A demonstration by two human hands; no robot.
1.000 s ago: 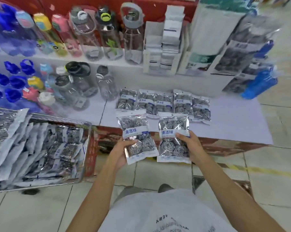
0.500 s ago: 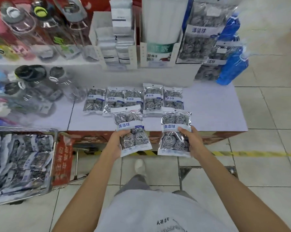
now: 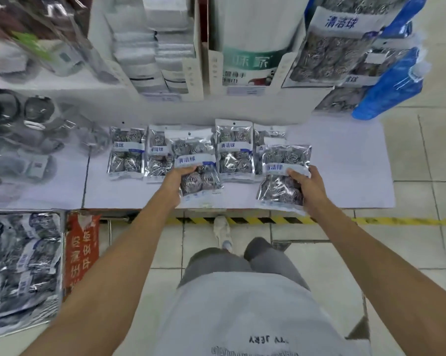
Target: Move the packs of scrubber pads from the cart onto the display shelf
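One scrubber pack (image 3: 196,165) is gripped by the left hand (image 3: 177,181) and another pack (image 3: 283,176) by the right hand (image 3: 310,187) over the display shelf (image 3: 345,163), while more packs are held in the cart (image 3: 21,265).

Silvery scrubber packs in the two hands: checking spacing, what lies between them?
In the head view, between the left hand's silvery pack and the right hand's pack, one shelved scrubber pack lies flat.

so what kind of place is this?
Most likely a small retail shop or supermarket aisle: a white display shelf with a row of scrubber packs, stocked water bottles and boxed goods behind, and a cart full of more packs.
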